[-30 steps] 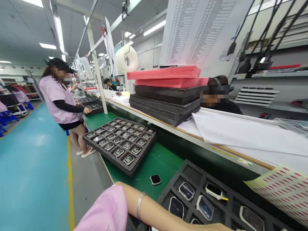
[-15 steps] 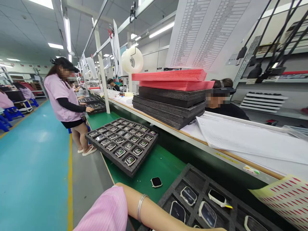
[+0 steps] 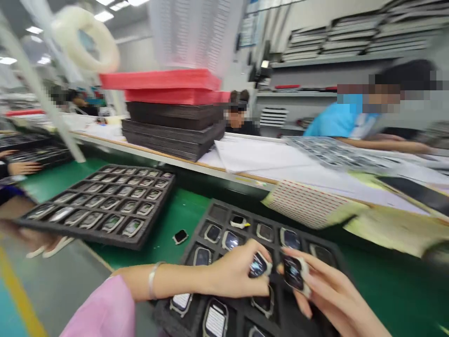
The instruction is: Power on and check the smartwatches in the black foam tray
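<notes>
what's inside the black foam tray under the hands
The tray holds watch cases in many pockets. The left hand and right hand each hold a watch case over it, hiding the pockets beneath.

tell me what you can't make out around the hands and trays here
All in the head view:
Left watch body: fingers of the left hand cover its edges, and motion blur hides screen detail.
Right watch body: partly covered by the right hand, whose wrist is cut by the bottom edge.
Near foam tray: front rows hidden by both hands and the bottom edge.
Far tray: pieces blurred.
Hanging printed sheet: text unreadable.
</notes>
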Demonstrator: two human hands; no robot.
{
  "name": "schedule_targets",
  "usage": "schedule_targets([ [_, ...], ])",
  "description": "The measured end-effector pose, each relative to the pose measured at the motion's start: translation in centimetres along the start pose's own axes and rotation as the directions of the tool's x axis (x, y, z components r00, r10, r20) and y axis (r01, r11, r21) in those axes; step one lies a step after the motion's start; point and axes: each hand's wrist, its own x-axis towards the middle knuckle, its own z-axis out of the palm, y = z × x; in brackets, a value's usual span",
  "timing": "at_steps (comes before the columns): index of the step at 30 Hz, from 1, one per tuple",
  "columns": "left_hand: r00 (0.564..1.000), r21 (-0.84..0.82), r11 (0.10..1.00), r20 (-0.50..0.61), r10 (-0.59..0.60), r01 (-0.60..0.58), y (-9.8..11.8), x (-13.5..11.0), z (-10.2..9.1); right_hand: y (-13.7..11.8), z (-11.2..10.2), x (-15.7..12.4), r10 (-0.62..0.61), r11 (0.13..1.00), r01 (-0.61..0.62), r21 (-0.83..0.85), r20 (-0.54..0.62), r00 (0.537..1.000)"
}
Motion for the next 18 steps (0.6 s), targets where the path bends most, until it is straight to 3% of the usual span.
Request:
schedule_targets([
  [3,0.998,-0.056,0.997,-0.005,-0.059,0.059,0.5,-0.3,0.3,0.0,0.5,-0.7,-0.002,0.977,0.0,0.214,0.011,1.0],
  [10,0.991,-0.09,0.987,0.023,-0.132,0.133,0.5,-0.8,0.7,0.3,0.5,-0.6,-0.046,0.961,0.007,0.276,0.136,0.99],
  [15,0.958,-0.415,0.867,0.193,-0.213,0.277,0.2,-1.2,1.0,0.5,0.4,-0.6,-0.041,0.951,-0.021,0.309,0.194,0.98],
  [18,0.959,-0.575,0.769,0.2,-0.2,0.28,0.3,-1.2,1.1,0.5,0.4,-0.4,-0.052,0.949,-0.002,0.316,0.162,0.985],
])
